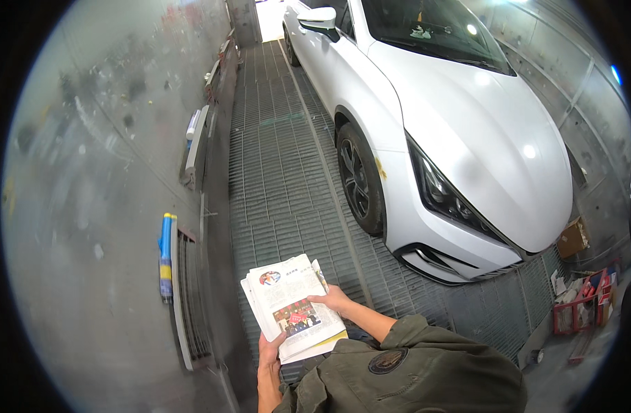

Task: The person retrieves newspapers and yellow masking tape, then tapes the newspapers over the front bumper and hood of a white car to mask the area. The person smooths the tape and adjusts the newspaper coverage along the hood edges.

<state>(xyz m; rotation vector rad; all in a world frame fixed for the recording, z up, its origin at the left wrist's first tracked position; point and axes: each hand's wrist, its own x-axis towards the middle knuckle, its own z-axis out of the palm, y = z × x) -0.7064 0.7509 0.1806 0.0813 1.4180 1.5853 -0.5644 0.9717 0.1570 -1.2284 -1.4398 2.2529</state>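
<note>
A stack of folded newspapers with printed text and colour pictures lies between my two hands, low in the view. At its lower left edge my left hand grips it, thumb on top. My right hand holds the right edge, its thumb also resting on the top sheet. The fingers beneath the stack are hidden. Beyond the papers, to the right, stands a white car with a yellowish patch on the front fender, beside the front wheel.
Slatted metal grating forms the floor. A stained wall with vents runs along the left; a blue and yellow tube stands there. At the right are a cardboard box and a red rack of supplies.
</note>
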